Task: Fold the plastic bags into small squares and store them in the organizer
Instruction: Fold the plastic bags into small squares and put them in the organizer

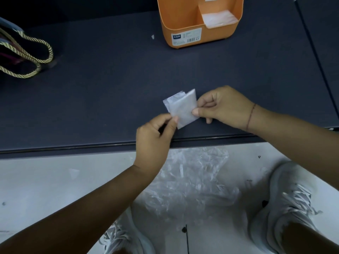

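Both hands pinch one folded plastic bag (182,109) above the dark bench (110,99): left hand (154,142) at its near corner, right hand (222,107) at its right edge. Behind stands the orange organizer (183,21), folded bags (219,18) in its right compartment.

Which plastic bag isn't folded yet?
The crumpled clear bag on the floor, between the shoes. The left hand and right hand pinch a folded square, and the small compartment of the organizer holds folded bags.

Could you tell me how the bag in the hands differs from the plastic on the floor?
The folded bag is small, flat, whitish; the floor plastic is loose, crumpled and see-through. The left hand and right hand pinch the bag; the floor plastic lies untouched. Both are plastic.
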Tool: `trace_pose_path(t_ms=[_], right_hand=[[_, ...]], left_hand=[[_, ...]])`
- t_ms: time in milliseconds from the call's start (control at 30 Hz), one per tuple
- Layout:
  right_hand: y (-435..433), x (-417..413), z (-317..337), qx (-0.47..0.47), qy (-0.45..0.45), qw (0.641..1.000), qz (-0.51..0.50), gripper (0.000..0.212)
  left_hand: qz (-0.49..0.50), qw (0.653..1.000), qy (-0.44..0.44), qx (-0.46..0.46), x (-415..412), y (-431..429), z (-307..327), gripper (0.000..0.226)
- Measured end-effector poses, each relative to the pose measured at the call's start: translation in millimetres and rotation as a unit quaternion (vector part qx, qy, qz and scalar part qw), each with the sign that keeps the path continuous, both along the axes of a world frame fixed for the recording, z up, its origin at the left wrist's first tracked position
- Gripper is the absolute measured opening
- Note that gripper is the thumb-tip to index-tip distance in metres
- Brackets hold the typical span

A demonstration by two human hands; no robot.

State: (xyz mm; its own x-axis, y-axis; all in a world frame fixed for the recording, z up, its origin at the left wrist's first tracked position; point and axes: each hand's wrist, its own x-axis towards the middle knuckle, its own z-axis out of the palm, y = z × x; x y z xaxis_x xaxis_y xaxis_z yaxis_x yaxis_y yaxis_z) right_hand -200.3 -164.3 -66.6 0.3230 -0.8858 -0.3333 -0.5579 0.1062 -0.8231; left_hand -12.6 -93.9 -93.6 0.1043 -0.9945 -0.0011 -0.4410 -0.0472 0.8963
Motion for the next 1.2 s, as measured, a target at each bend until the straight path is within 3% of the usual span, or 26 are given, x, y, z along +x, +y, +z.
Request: trace_pose_path(t_ms=[100, 167, 267, 333, 433, 667, 867, 933, 1033, 1200], right_hand=[[-4, 9, -1, 0.017, 0.042, 0.999, -0.015, 0.005], [-6, 14, -2, 0.014, 0.070, 0.997, -0.017, 0.006], [-8, 20, -1, 0.011, 0.093, 0.995, -0.015, 0.007], [-9, 23, 1, 0.012, 0.105, 0.994, -0.009, 0.007], [-7, 21, 3, 0.007, 0.109, 0.994, -0.015, 0.010], [16, 19, -1, -0.036, 0.140, 0.988, -0.059, 0.017], [18, 17, -7, -0.001, -0.027, 0.982, -0.188, 0.022], [19, 15, -9, -0.001, -0.056, 0.980, -0.193, 0.026], [18, 9, -6, -0.006, -0.094, 0.981, -0.167, 0.026], [19, -5, 12, -0.006, -0.170, 0.984, -0.057, 0.019]], left_hand=[[0.056, 0.998, 0.001, 0.000, 5, -7, 4, 0.023], [0.051, 0.989, -0.113, -0.081, 9, -9, 2, 0.036], [-0.075, 0.940, -0.280, -0.177, 12, -13, -8, 0.041], [-0.160, 0.908, -0.361, -0.142, 11, -16, -16, 0.050], [-0.200, 0.876, -0.433, -0.069, 12, -17, -26, 0.064], [-0.197, 0.871, -0.447, -0.041, 6, -15, -25, 0.083], [-0.189, 0.917, -0.350, 0.007, -11, -1, -14, 0.099], [-0.173, 0.947, -0.270, 0.034, -13, -1, -4, 0.099], [-0.132, 0.979, -0.082, 0.131, -8, -11, 17, 0.101], [-0.134, 0.959, 0.105, 0.226, -1, -33, 41, 0.109]])
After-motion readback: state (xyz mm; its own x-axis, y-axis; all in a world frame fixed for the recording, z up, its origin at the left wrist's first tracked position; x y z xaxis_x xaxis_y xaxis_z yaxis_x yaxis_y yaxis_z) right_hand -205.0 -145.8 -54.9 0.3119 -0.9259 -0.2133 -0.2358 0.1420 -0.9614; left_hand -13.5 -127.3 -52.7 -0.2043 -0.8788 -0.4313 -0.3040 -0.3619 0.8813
